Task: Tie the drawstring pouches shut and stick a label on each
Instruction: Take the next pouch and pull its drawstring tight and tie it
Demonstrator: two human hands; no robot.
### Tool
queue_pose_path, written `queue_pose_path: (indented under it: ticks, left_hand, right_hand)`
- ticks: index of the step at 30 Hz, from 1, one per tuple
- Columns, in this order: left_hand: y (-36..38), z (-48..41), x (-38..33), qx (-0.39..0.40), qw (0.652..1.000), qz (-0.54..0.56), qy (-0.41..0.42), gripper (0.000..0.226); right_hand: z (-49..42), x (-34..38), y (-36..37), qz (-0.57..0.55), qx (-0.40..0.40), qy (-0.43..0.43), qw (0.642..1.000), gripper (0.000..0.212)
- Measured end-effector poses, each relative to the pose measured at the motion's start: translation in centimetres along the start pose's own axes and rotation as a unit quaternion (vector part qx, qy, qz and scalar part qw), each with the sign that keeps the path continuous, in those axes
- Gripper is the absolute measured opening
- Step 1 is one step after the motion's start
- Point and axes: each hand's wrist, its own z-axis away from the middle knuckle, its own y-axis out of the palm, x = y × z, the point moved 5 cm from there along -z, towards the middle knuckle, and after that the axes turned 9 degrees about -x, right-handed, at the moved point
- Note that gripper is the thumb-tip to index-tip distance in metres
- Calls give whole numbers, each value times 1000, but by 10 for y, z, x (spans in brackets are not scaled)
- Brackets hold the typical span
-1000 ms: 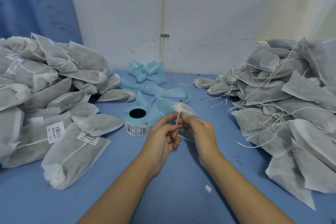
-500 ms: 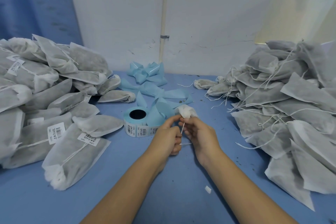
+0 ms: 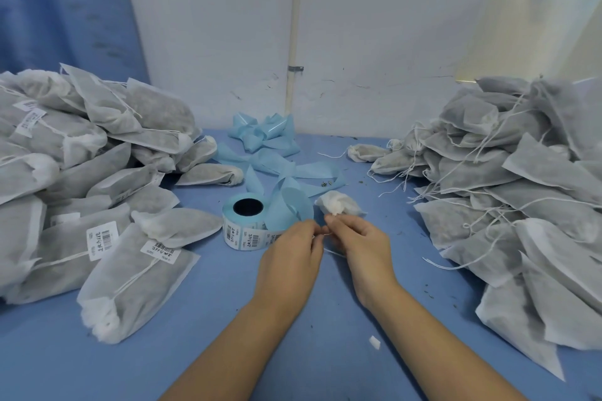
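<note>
On the table [image 3: 228, 329], left hand [image 3: 290, 257] and right hand [image 3: 361, 247] are pinching with curled fingers [image 3: 340, 222] the drawstring [image 3: 334, 252] of a pouch [image 3: 342, 203], beside a label roll [image 3: 241, 228].

Barcodes were seen on the label roll [image 3: 246, 239] and on the pouch labels [image 3: 102, 239]. The printed characters beside them could not be read.

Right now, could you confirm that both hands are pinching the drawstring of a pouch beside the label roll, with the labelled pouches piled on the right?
Not quite: the head view shows the labelled pouches piled on the left. The rest holds: the left hand and right hand pinch the drawstring of a pouch beside the label roll.
</note>
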Motion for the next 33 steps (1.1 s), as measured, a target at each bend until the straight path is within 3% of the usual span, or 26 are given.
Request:
queue_pose_path:
  ticks: [9,14,17,20,23,26,28,30,33]
  left_hand:
    - [-2,1,-3,-23,998,-62,20,22]
    - [-7,2,-5,-80,995,-63,19,22]
    - [-9,1,1,-89,994,-49,-31,22]
    - [-12,2,5,-104,993,-41,-48,20]
    - [-14,2,0,-114,993,-38,-16,19]
    - [-15,4,-16,-117,989,-50,78,7]
    - [-12,6,-22,-109,985,-46,124,5]
    - [-9,4,-16,-87,991,5,105,13]
    - [-9,0,-11,-47,986,148,58,18]
  right_hand:
    - [0,11,-10,-59,-41,32,997,19]
    - [-1,12,-11,-51,-37,42,997,22]
    - [0,14,-7,-12,-16,10,1000,25]
    - [-2,19,-10,103,-27,-73,992,25]
    - [-2,25,-13,292,-37,-198,935,24]
    - [6,33,-10,473,-48,-336,813,27]
    - [15,37,-4,507,-47,-411,756,20]
    - [20,40,0,507,-46,-440,740,9]
    - [26,38,4,501,-29,-469,727,35]
